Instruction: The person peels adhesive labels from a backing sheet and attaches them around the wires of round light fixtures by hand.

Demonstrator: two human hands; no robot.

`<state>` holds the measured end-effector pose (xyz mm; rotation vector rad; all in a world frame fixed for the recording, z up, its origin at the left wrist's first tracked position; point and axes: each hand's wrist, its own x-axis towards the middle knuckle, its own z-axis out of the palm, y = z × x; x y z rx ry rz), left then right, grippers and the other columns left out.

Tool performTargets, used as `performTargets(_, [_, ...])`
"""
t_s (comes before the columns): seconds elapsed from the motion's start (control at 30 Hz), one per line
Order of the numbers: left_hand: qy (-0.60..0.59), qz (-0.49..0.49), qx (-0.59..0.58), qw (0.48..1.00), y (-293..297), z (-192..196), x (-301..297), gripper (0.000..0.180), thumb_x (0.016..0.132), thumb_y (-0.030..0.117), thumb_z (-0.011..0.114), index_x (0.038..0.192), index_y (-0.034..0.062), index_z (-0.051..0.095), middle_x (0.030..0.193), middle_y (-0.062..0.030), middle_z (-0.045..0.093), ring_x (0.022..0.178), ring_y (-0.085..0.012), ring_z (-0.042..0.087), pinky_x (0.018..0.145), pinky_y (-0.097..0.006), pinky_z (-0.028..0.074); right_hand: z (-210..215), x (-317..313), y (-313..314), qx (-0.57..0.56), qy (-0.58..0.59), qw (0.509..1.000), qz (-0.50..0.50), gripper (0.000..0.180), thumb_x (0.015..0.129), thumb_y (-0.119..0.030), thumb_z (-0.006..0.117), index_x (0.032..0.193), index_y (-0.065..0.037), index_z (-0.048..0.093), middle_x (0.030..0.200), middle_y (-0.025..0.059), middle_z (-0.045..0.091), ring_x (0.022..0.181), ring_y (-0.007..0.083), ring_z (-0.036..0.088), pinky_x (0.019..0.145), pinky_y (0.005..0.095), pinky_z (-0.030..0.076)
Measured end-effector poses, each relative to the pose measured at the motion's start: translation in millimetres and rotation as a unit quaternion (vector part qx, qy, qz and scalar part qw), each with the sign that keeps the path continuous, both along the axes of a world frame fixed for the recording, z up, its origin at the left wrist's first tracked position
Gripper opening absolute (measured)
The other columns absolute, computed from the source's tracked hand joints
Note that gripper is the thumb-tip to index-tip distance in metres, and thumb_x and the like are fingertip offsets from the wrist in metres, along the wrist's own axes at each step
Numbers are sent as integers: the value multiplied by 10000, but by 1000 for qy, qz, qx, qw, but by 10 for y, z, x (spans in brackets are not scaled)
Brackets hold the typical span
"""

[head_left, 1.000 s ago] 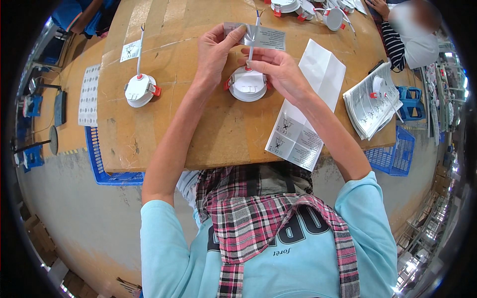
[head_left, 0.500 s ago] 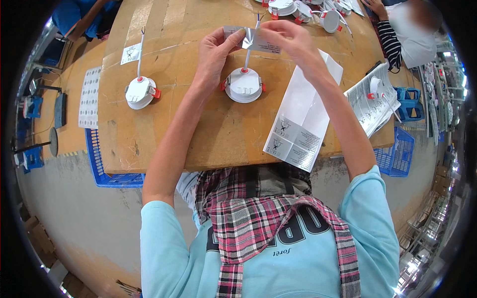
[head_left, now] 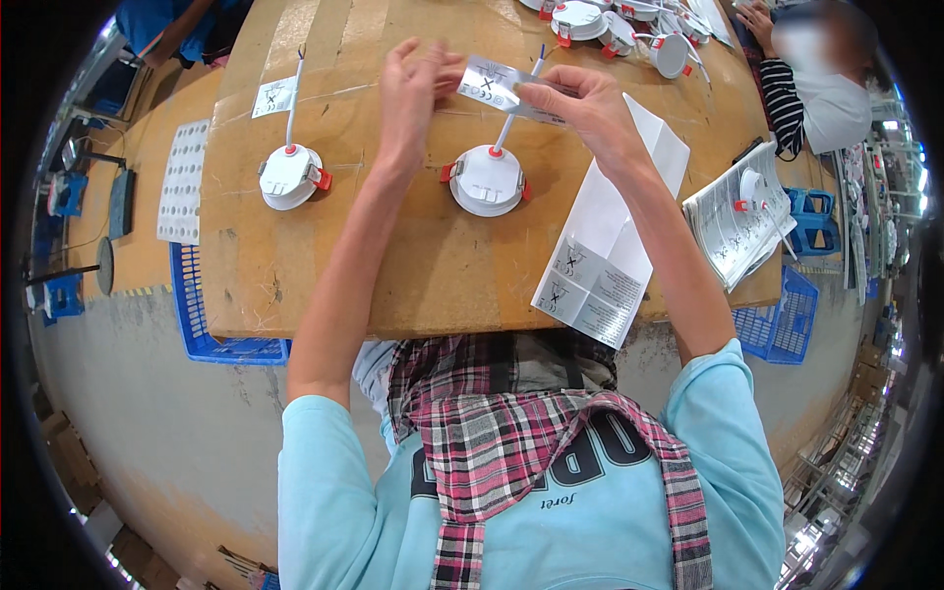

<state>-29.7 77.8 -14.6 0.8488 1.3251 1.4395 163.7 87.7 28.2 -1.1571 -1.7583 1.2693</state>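
A silver printed label (head_left: 484,83) sits at the cable (head_left: 504,130) of a round white downlight (head_left: 489,183) with red-tipped spring clips. My right hand (head_left: 582,106) pinches the label's right part between thumb and fingers. Just left of the label is my left hand (head_left: 413,103), off it, its fingers apart and blurred by motion. The downlight lies on the table in front of both hands, touched by neither. Beside my right forearm lies a white backing sheet (head_left: 629,211) with silver labels (head_left: 590,285) on its near end.
Another downlight (head_left: 290,179) on the left has a label (head_left: 274,97) by its cable. Several more downlights (head_left: 578,22) are piled at the far edge. A stack of printed sheets (head_left: 723,216) bears a small lamp (head_left: 753,184) at right. A co-worker (head_left: 821,84) sits far right; blue baskets (head_left: 231,349) stand below.
My left hand has let go of the label and moved left. The right hand still holds it, and its printed left part now shows. The whole view has shifted slightly.
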Motion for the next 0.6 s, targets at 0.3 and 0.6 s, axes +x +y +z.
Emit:
performTargets(0.3, [-101, -233, 83, 964, -79, 64, -47, 517, 960, 393, 430, 1266, -21, 487, 1157, -119, 588, 1085, -187, 549, 917, -343, 453, 122, 27, -101, 55, -36, 997, -26, 292, 801, -323, 708, 881, -42, 713, 773, 7, 642, 755, 110, 546, 718, 274, 421])
performTargets(0.6, [-264, -499, -36, 825, 197, 50, 162, 564, 979, 444, 350, 1232, -42, 482, 1182, -194, 571, 1059, -267, 586, 954, -358, 472, 144, 103, -92, 337, -113, 934, 21, 171, 782, -158, 710, 948, -115, 721, 922, 35, 627, 980, 217, 487, 853, 341, 414])
